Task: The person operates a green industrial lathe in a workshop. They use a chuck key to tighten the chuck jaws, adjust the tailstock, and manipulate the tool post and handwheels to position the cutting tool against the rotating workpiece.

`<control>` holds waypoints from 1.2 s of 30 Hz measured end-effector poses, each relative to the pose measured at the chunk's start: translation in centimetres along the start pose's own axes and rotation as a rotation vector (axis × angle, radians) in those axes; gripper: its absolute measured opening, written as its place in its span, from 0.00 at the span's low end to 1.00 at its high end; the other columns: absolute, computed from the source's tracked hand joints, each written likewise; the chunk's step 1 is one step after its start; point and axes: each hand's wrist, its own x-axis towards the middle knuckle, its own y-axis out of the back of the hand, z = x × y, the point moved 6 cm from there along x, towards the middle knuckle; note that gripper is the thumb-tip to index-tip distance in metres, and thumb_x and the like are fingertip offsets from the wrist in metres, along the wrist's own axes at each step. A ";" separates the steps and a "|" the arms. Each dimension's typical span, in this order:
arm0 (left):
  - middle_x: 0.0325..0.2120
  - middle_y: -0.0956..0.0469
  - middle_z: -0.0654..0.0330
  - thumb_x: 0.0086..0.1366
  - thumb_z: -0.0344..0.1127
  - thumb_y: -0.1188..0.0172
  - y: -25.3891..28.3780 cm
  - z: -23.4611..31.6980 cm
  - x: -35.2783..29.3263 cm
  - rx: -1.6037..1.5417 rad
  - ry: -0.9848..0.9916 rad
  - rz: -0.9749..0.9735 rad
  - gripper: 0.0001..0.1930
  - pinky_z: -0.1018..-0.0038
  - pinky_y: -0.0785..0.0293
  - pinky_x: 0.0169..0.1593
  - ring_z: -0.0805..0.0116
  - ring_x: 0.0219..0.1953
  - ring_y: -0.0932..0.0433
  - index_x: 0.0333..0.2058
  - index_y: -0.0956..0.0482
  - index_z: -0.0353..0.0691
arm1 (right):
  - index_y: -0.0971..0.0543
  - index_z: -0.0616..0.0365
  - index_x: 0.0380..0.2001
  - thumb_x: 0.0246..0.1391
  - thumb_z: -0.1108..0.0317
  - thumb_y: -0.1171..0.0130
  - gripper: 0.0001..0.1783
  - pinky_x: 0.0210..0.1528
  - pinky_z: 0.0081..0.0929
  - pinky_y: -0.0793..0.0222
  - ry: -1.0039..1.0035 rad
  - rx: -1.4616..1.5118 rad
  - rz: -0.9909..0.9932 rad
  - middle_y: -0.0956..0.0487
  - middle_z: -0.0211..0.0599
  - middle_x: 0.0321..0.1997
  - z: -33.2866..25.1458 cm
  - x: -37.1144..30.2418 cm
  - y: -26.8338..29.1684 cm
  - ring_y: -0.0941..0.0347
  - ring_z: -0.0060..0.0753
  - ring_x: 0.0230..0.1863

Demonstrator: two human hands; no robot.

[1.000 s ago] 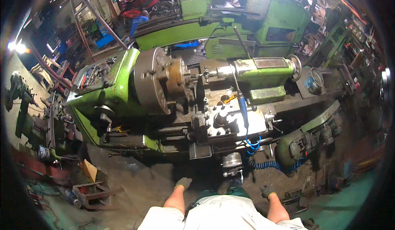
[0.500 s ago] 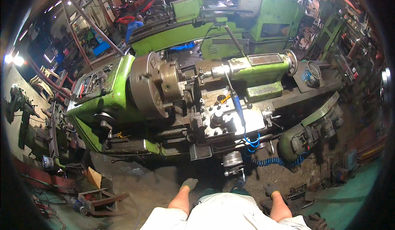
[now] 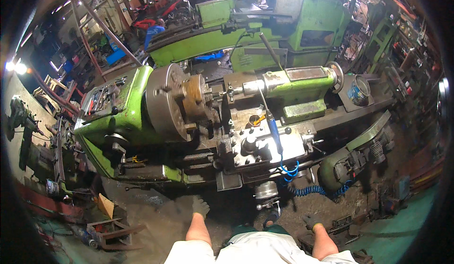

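My left hand (image 3: pixel 201 206), in a grey work glove, hangs in front of the lathe with its fingers apart and nothing in it. Lower right, my right hand (image 3: pixel 311 221) wears a dark glove; it looks loosely open, holding nothing I can see. Before me stands a green lathe (image 3: pixel 135 104) with a large steel chuck (image 3: pixel 166 102) at its left. A tool post (image 3: pixel 249 144) sits on the carriage. Beside it lies a blue-handled air gun (image 3: pixel 274 132) with a coiled blue hose (image 3: pixel 312 191). The tailstock (image 3: pixel 302 85) is to the right. Neither hand touches the machine.
Small tools lie on the headstock top (image 3: pixel 105 96). A bucket (image 3: pixel 358 91) stands at the bed's right end. A motor unit (image 3: pixel 338 169) sits at the front right. A metal frame (image 3: pixel 124 235) and a wooden piece (image 3: pixel 107 206) lie lower left. Another green machine (image 3: pixel 189 48) stands behind.
My left hand has moved left and slightly up, and its fingers now show spread. My right hand has barely shifted. The chuck's jaws and markings sit differently, so it has turned.
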 end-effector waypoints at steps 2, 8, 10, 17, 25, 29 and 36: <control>0.63 0.31 0.55 0.66 0.69 0.54 -1.7 1.2 -0.6 0.806 -0.274 -0.137 0.32 0.46 0.50 0.70 0.51 0.67 0.38 0.60 0.27 0.59 | 0.17 0.58 0.44 0.58 0.49 0.41 0.23 0.30 0.37 0.28 -0.031 0.004 -0.025 0.18 0.43 0.30 -1.1 -0.7 0.4 0.24 0.33 0.24; 0.64 0.32 0.50 0.65 0.68 0.52 -5.8 4.1 0.5 0.639 -0.347 -0.456 0.33 0.44 0.48 0.68 0.46 0.62 0.31 0.60 0.28 0.53 | 0.16 0.60 0.43 0.57 0.47 0.40 0.25 0.36 0.37 0.26 0.021 -0.201 0.032 0.16 0.46 0.34 -4.4 -3.6 1.7 0.21 0.38 0.29; 0.58 0.29 0.49 0.63 0.62 0.45 -7.1 6.5 2.7 0.818 -0.662 -0.365 0.29 0.47 0.40 0.63 0.46 0.57 0.28 0.55 0.26 0.48 | 0.16 0.59 0.44 0.56 0.48 0.41 0.25 0.38 0.38 0.26 0.211 -0.400 0.186 0.15 0.46 0.34 -1.1 -1.0 1.3 0.20 0.41 0.30; 0.32 0.25 0.57 0.56 0.38 0.35 -13.3 10.5 2.7 1.337 -1.448 -0.405 0.09 0.60 0.27 0.43 0.58 0.38 0.24 0.30 0.25 0.43 | 0.16 0.60 0.41 0.56 0.48 0.42 0.25 0.38 0.41 0.27 -0.006 -0.281 0.052 0.16 0.45 0.33 0.5 0.4 1.6 0.20 0.40 0.30; 0.37 0.30 0.54 0.65 0.35 0.46 -14.7 8.4 -0.1 1.633 -1.505 0.050 0.09 0.59 0.27 0.42 0.55 0.40 0.25 0.42 0.32 0.43 | 0.16 0.57 0.44 0.56 0.49 0.42 0.24 0.40 0.39 0.26 0.178 -0.493 0.177 0.15 0.47 0.36 -1.2 0.7 3.6 0.19 0.41 0.31; 0.49 0.30 0.48 0.69 0.35 0.51 -14.4 5.9 -1.6 1.900 -1.475 0.489 0.17 0.57 0.24 0.48 0.48 0.46 0.23 0.55 0.34 0.40 | 0.17 0.58 0.49 0.57 0.50 0.41 0.26 0.41 0.37 0.25 0.024 -0.320 0.095 0.15 0.49 0.39 0.0 2.5 4.1 0.18 0.41 0.34; 0.56 0.29 0.43 0.72 0.35 0.53 -13.4 -1.2 -10.3 1.910 -1.643 0.544 0.25 0.55 0.23 0.52 0.44 0.51 0.23 0.65 0.36 0.34 | 0.17 0.59 0.47 0.57 0.52 0.40 0.23 0.45 0.38 0.25 0.095 -0.305 0.318 0.16 0.49 0.40 -1.0 2.5 8.7 0.19 0.44 0.38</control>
